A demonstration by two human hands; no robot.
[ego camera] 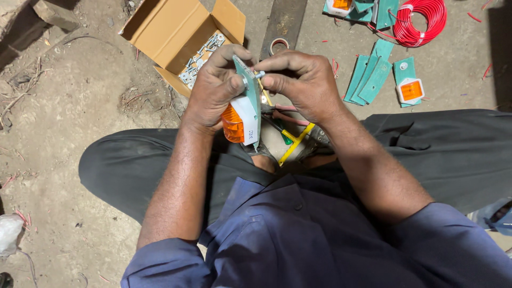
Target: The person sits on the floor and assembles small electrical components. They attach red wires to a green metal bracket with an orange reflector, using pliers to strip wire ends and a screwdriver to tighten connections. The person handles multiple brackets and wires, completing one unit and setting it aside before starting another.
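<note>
From the head camera I watched the left hand point(213, 88) clasp an orange lamp on a green plate point(242, 114), held on edge above the lap. The plate stood between the two hands, the left fingers point(229, 53) curled over its top edge and the thumb against the orange lens side. The right hand point(301, 80) sat just beside it, its fingers point(272, 65) pinched on a small pale screw point(260, 74) touching the plate's back face. Under the hands, a yellow-handled tool point(295, 143) lay on the floor between the feet. An open cardboard box point(176, 32) of metal brackets sat beyond, with spare green plates point(368, 74) and a red wire coil point(418, 21) well apart to the right.
</note>
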